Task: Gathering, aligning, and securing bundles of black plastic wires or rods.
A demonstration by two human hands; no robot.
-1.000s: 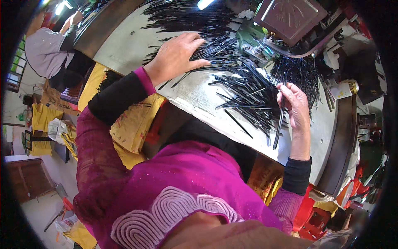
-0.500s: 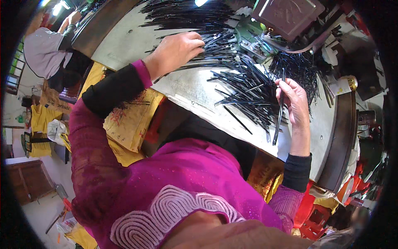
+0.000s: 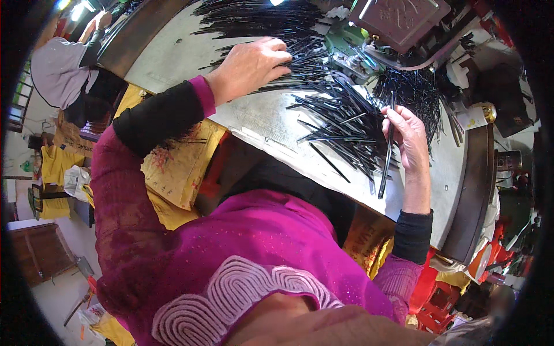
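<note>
My right hand (image 3: 410,138) pinches a long, thin black strip (image 3: 386,170) between thumb and fingers, its lower end pointing toward me. Close beside it lies a loose heap of black strips (image 3: 346,127). On the far side of the table my left hand (image 3: 249,68) is over a layer of similar black strips (image 3: 311,60). Its fingers are bent and a little apart, and I see nothing held in them. What its fingertips touch is hidden.
A green machine with a brown box-shaped part (image 3: 398,23) stands at the back right, with a tangle of thin black pieces (image 3: 407,95) below it. More strips (image 3: 254,17) cover the pale table's (image 3: 254,121) far side. Another person (image 3: 63,72) works at the far left.
My left hand has shifted slightly away from me and to the right, and its fingers have spread a little. My right hand keeps the strip, raised very slightly.
</note>
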